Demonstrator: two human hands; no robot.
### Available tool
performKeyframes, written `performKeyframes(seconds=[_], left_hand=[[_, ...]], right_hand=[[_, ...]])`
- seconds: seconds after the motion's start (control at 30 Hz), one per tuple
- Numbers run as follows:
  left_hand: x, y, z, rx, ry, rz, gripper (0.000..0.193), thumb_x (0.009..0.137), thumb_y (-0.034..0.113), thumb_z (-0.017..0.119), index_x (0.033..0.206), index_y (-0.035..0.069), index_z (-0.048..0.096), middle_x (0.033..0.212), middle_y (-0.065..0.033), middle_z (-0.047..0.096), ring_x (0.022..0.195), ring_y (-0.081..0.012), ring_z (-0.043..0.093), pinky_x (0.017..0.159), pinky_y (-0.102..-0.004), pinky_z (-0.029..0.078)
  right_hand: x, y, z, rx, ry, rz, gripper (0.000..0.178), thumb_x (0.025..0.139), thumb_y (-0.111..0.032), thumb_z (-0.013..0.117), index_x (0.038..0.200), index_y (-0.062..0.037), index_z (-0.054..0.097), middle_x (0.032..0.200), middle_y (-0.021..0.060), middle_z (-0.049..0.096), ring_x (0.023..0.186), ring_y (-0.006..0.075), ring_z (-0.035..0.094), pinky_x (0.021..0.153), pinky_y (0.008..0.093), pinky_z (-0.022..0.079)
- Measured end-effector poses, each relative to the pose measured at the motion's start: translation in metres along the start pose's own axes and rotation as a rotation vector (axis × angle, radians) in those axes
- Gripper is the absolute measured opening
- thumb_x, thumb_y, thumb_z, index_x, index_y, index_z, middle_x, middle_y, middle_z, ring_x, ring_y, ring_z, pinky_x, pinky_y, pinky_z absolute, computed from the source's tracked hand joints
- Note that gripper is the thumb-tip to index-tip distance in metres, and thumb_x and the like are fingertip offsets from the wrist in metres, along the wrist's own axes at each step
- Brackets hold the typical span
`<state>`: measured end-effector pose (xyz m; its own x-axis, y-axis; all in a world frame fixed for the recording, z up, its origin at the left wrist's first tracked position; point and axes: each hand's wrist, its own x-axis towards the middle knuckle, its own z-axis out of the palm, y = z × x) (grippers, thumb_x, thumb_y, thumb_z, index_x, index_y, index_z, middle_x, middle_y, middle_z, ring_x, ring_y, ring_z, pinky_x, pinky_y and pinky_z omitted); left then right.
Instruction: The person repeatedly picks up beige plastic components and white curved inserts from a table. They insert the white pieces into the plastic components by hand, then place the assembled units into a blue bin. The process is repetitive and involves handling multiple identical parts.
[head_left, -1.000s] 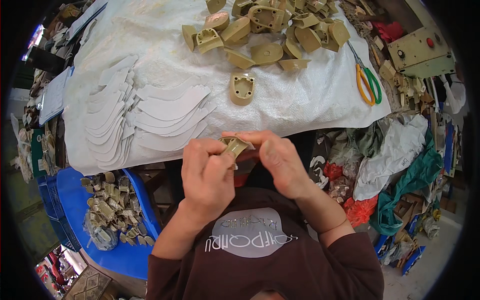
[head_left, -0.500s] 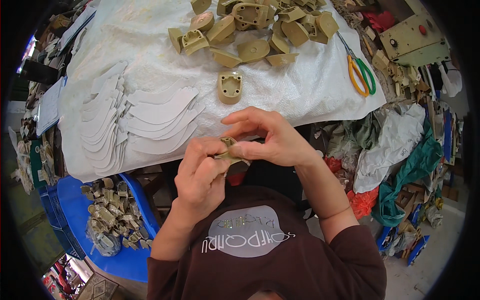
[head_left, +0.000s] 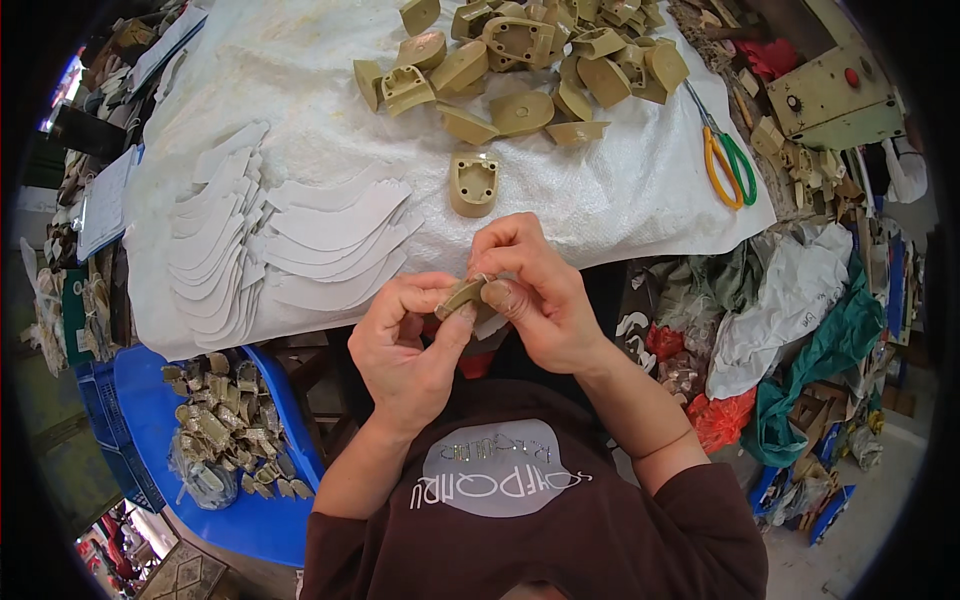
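Observation:
Between both hands, just off the table's near edge, is a small olive-tan shoe heel (head_left: 462, 297). My left hand (head_left: 402, 350) pinches it with thumb and fingers from the left. With thumb and bent fingers, my right hand (head_left: 543, 305) grips its right side. A scrap of pale sheet (head_left: 489, 326) shows beneath the heel, mostly hidden by the fingers. Directly beyond my hands a single heel (head_left: 474, 184) stands on the white cloth, its hollow face with screw holes up. To the left lie fanned stacks of pale curved cut pieces (head_left: 335, 240).
A heap of olive heels (head_left: 520, 110) covers the table's far middle. Scissors (head_left: 728, 160) with orange and green handles lie at the right edge. On the left below, a blue chair (head_left: 240, 530) carries many wrapped heels (head_left: 225, 420). Bags (head_left: 780, 310) crowd the right side.
The heel has been turned over in my hands. My right fingers, spread before, have closed onto it, and my left grip has shifted from curled to a pinch. The view has shifted slightly.

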<state>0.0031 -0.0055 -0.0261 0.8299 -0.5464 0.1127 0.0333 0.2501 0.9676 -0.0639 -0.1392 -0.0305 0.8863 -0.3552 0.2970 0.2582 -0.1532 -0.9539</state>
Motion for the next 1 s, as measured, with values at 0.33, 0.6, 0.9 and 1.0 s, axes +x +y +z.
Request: performKeyframes(seconds=[0.33,0.6,0.9,1.0], left_hand=[[0.008,0.006,0.001,0.551,-0.069,0.39,0.016,0.075,0.002,0.073,0.08,0.002,0.059,0.107,-0.0137,0.06,0.099,-0.0282,0.057,0.078,-0.0347,0.046],[0.009,0.003,-0.013,0.695,-0.218,0.609,0.015,0.077,0.006,0.074,0.08,0.006,0.06,0.115,-0.0147,0.057,0.11,-0.0314,0.052,0.085,-0.0377,0.043],[0.0,-0.014,-0.011,0.067,-0.275,0.147,0.078,0.087,0.052,0.051,0.139,0.002,0.022,0.139,-0.0192,0.034,0.114,-0.0265,0.047,0.089,-0.0369,0.042],[-0.001,-0.006,-0.009,-0.268,-0.407,-0.303,0.081,0.091,0.046,0.047,0.145,0.001,0.008,0.124,-0.0191,0.047,0.099,-0.0239,0.057,0.083,-0.0324,0.047]], right_hand=[[-0.005,-0.008,-0.007,-0.137,-0.015,-0.036,0.013,0.086,-0.016,0.064,0.088,-0.0062,0.057,0.1,0.0049,0.052,0.092,0.02,0.047,0.091,0.0338,0.035],[0.002,-0.009,-0.03,0.223,-0.249,0.434,0.047,0.079,-0.015,0.072,0.119,-0.001,0.054,0.116,0.0135,0.058,0.108,0.0198,0.055,0.09,0.0341,0.044],[0.005,0.0,-0.037,-0.055,-0.165,-0.115,0.071,0.066,-0.007,0.081,0.129,-0.0067,0.047,0.11,0.0155,0.064,0.103,0.0232,0.058,0.091,0.0367,0.043],[-0.003,0.001,-0.02,0.025,-0.161,-0.145,0.071,0.065,-0.01,0.082,0.128,-0.0067,0.049,0.11,0.0129,0.064,0.1,0.0238,0.056,0.09,0.0373,0.042]])
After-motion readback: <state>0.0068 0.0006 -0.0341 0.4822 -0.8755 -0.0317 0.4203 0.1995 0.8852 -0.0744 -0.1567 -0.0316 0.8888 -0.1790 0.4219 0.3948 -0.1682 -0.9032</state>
